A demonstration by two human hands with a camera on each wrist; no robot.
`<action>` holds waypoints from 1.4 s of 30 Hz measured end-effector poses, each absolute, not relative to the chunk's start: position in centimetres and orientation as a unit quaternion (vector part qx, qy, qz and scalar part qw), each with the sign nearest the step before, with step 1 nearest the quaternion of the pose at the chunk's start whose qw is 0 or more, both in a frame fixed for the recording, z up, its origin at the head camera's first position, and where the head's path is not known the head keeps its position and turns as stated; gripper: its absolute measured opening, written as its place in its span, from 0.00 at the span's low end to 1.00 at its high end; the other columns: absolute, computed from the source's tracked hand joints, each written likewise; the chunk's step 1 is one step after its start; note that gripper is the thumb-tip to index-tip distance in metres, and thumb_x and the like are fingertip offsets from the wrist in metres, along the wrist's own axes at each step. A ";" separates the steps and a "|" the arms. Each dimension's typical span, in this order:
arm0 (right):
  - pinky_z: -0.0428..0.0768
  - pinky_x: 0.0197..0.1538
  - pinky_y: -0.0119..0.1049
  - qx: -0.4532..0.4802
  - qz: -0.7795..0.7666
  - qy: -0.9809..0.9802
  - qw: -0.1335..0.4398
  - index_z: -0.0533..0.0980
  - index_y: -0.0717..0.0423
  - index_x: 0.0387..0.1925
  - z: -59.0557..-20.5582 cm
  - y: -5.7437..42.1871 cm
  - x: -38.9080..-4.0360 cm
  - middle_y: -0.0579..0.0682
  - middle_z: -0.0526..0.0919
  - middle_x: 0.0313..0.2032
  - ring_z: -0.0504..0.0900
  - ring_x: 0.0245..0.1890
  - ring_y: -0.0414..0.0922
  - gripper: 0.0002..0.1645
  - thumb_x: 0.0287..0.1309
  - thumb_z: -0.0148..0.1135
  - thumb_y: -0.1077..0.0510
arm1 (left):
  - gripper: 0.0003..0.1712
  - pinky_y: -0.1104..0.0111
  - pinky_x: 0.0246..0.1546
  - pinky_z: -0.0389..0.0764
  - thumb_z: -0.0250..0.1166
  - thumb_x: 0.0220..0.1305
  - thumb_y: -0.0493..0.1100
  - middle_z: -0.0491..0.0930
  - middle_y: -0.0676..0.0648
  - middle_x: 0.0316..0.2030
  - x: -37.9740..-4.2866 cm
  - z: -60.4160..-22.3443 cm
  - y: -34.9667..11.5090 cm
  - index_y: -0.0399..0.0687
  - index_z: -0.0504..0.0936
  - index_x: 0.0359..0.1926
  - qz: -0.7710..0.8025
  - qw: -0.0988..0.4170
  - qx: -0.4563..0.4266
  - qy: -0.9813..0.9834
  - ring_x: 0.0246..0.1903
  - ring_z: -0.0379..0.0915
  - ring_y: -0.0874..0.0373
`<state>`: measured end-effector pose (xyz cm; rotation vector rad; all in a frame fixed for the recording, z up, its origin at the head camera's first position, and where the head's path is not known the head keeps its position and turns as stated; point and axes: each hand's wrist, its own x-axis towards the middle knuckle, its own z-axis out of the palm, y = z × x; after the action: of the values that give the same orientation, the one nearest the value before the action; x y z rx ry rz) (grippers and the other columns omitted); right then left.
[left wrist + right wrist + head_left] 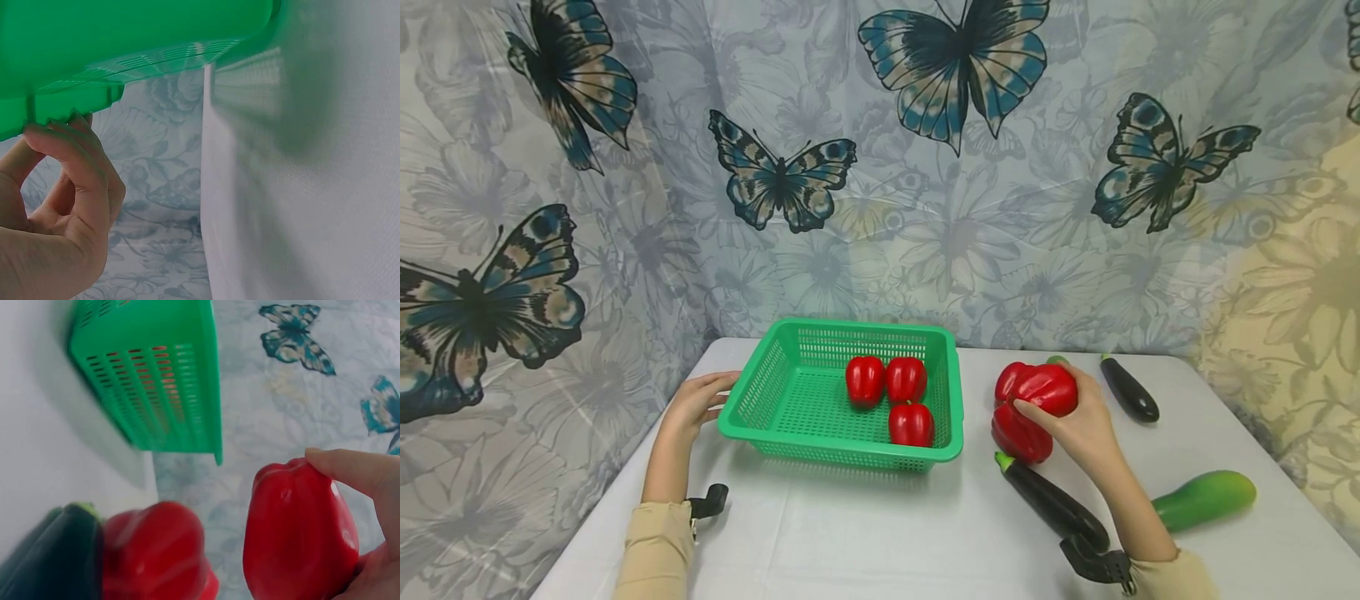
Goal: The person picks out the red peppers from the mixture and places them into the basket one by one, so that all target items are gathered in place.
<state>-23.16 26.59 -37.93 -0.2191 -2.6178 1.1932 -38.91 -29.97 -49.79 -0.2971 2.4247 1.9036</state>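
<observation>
My right hand (pixel 1082 421) grips a red bell pepper (pixel 1051 388), thumb and fingers on its sides; in the right wrist view the held pepper (pixel 297 531) hangs above the table. Just beside and below it lie two more red bell peppers, one nearer me (pixel 1022 435) and one farther back (pixel 1011 382), partly covered. A green plastic basket (pixel 842 451) stands at the table's middle with three red bell peppers (pixel 906 381) in its right half. At the basket's left rim is my left hand (pixel 696 402), its loosely bent fingertips touching the rim (pixel 75 103).
A dark eggplant (pixel 1052 500) lies in front of the peppers, another eggplant (pixel 1129 389) farther back right. A long green vegetable (pixel 1210 498) rests right of my right forearm, and a bit of something green (pixel 1057 359) shows behind the peppers. Butterfly-printed cloth (pixel 955 250) hangs behind the white table.
</observation>
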 end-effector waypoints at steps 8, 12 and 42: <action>0.78 0.53 0.65 -0.059 0.417 -0.898 0.128 0.47 0.60 0.74 -36.8 25.1 -23.9 0.68 0.58 0.68 0.61 0.65 0.68 0.58 0.52 0.72 0.51 | 0.44 0.64 0.43 0.84 0.71 0.46 0.73 0.79 0.50 0.53 -39.1 -50.0 -30.0 0.52 0.80 0.58 0.615 0.023 -0.092 0.783 0.46 0.81 0.58; 0.78 0.54 0.64 -0.050 0.421 -0.898 0.119 0.47 0.58 0.75 -36.3 24.5 -24.3 0.67 0.58 0.69 0.61 0.65 0.68 0.58 0.53 0.71 0.49 | 0.43 0.65 0.42 0.84 0.71 0.45 0.73 0.79 0.51 0.52 -39.0 -49.9 -30.0 0.52 0.80 0.57 0.618 0.023 -0.096 0.780 0.45 0.81 0.58; 0.78 0.57 0.59 0.002 0.466 -0.880 0.094 0.48 0.53 0.76 -33.6 19.8 -27.9 0.61 0.57 0.71 0.62 0.67 0.63 0.56 0.55 0.70 0.45 | 0.42 0.66 0.41 0.84 0.70 0.49 0.71 0.81 0.54 0.50 -38.8 -49.7 -30.1 0.52 0.80 0.59 0.611 0.023 -0.086 0.787 0.43 0.82 0.60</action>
<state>-27.94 19.80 -33.56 0.0048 -2.6088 1.3828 -38.79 -30.06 -49.67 -0.2652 2.4361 1.8913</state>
